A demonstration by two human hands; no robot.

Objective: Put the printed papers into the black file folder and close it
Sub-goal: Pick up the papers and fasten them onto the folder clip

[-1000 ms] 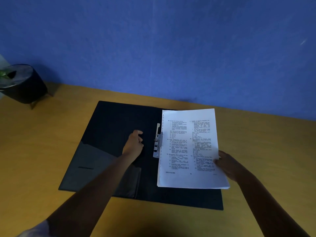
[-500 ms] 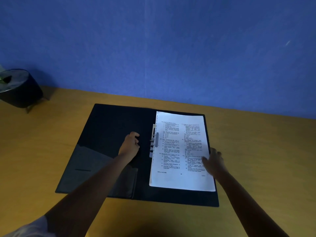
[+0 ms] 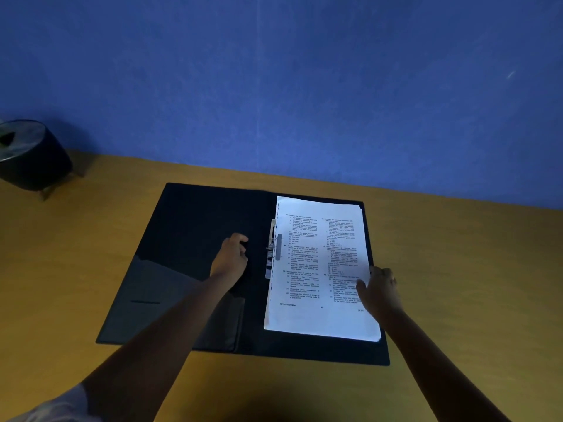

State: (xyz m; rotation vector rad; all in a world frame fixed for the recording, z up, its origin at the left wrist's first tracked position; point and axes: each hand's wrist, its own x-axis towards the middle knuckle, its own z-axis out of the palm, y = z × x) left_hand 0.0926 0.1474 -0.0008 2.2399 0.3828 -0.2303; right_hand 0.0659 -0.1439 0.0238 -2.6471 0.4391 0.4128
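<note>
Head view shows a black file folder lying open and flat on a yellow-brown table, set before a blue wall. The printed papers rest as a stack on the folder's right half, their left edge just beside the metal clip that runs along the spine. The stack sits slightly askew, with sheet edges fanning a little at the far right corner. The left hand rests on the folder's left inner panel near the spine, its fingers curled loosely with nothing between them. The right hand lies on the right edge of the papers, fingers spread flat and pressing down rather than gripping. A translucent pocket covers the near part of the left panel. At the far left of the table stands a dark round container on small legs, well apart from the folder. A pale sleeve shows at the near left corner.
</note>
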